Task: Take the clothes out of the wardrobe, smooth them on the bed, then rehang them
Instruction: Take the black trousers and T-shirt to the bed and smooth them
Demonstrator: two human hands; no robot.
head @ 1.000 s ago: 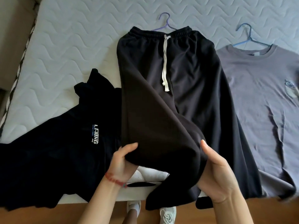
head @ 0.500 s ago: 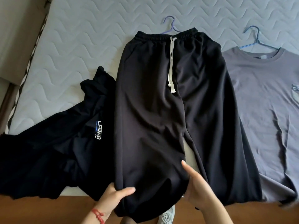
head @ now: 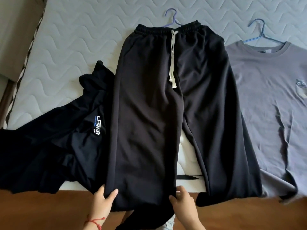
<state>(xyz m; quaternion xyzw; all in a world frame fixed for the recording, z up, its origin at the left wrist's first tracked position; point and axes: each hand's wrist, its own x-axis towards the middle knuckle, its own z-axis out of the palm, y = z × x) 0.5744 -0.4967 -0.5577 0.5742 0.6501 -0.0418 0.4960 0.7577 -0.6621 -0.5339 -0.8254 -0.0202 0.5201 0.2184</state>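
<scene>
Three garments lie on the bed (head: 69,47), whose quilted mattress has a wavy stitched pattern: a pair of black trousers (head: 157,105) in the middle, a black top (head: 54,146) with white lettering to the left, and a grey T-shirt (head: 269,100) to the right. Two hangers show, both lying flat on the mattress: a purple hanger (head: 172,17) with its hook poking out above the trousers' waistband, and a blue hanger (head: 259,32) whose hook and shoulders stick out above the T-shirt's collar. One white drawstring (head: 172,58) runs down from the waistband along the middle of the trousers. The trousers lie with the waistband at the far side and the two legs running toward the near edge of the bed, their ends hanging over it above the wooden floor (head: 49,211); the left leg overlaps the edge of the black top, and the right leg lies against the T-shirt's side. Both forearms come up from the bottom of the view, one at each side of the left trouser leg. The left hand (head: 102,203), with a red string round its wrist, grips the outer edge of that leg near its hem, thumb on top of the cloth and fingers curled under. The right hand (head: 183,202) pinches the inner edge of the same leg at about the same height, fingers bent round the fabric.
</scene>
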